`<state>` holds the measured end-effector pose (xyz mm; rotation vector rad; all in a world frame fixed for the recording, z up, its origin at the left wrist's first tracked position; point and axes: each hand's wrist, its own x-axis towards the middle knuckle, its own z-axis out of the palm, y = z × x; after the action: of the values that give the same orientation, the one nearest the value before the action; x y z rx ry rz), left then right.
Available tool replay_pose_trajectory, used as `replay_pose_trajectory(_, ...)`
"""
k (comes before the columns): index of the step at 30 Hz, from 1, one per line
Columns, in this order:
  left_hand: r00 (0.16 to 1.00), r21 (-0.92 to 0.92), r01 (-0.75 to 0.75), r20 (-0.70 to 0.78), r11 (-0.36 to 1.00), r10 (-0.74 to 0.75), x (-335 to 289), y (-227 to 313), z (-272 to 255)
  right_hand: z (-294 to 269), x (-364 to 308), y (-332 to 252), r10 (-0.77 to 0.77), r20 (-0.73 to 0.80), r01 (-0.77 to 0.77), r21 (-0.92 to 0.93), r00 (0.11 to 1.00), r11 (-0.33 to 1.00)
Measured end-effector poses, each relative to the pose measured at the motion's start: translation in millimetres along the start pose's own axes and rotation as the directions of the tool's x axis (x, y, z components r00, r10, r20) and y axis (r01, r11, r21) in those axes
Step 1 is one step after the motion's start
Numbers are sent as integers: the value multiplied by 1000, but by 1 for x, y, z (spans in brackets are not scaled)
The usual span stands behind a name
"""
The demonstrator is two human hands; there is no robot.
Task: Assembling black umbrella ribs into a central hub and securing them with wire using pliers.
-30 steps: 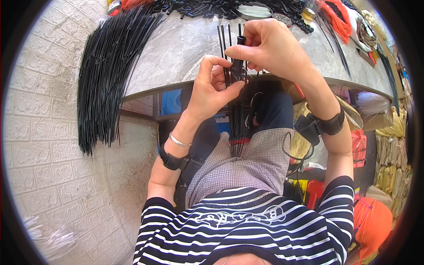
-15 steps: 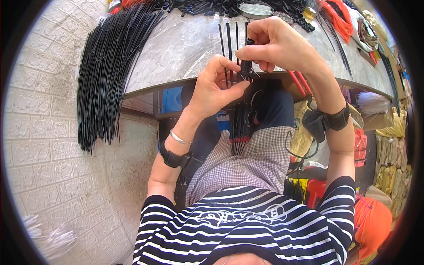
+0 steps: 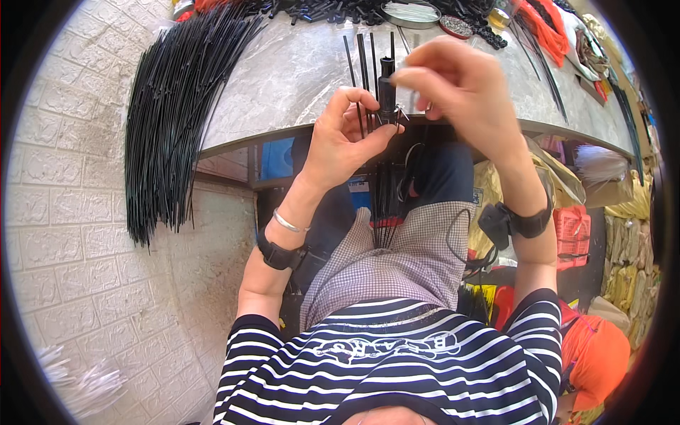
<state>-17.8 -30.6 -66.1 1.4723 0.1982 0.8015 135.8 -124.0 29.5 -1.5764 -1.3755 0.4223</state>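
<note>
Between the thumb and fingers of my left hand (image 3: 346, 140) stands a black plastic tube (image 3: 387, 91), upright, with a notched collar and thin wire ends at its base. It looks like an umbrella runner. Several thin black rods (image 3: 362, 60), like umbrella ribs, rise beside it, and more hang below toward my lap. My left hand is closed around the base. To the right of the tube's upper part is my right hand (image 3: 460, 88), apart from it. Its fingers are bent and smeared by motion, so whether they hold anything is unclear.
A thick bundle of black rods (image 3: 188, 113) hangs over the left end of the grey table (image 3: 297, 74). Along its back lie black tubes (image 3: 329, 12), a round tin of pale pins (image 3: 411, 13) and a red dish of small parts (image 3: 455, 27). Another person's orange clothing (image 3: 601, 361) shows lower right.
My right hand has moved off the top of the tube, to the right. The tube stands more exposed and a little further left, still in my left hand.
</note>
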Motion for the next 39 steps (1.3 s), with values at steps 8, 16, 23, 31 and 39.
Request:
replay_pose_trajectory(8,999,58,-42,-3,997,42,4,-9,-5,-2,-42,70,127,257,-218,367,958,904)
replay_pose_trajectory(16,999,73,5,-43,997,-2,9,-4,9,40,-46,94,96,394,-333,595,914,732)
replay_pose_trajectory(23,919,839,-238,32,489,393,8,8,9,41,-52,104,147,241,-259,544,959,798)
replay_pose_trajectory(31,997,490,25,-74,872,13,6,20,4,44,-55,89,179,232,-278,524,956,806)
replay_pose_trajectory(39,998,226,31,-53,974,-19,7,14,-23,54,-49,81,163,241,-262,475,957,840)
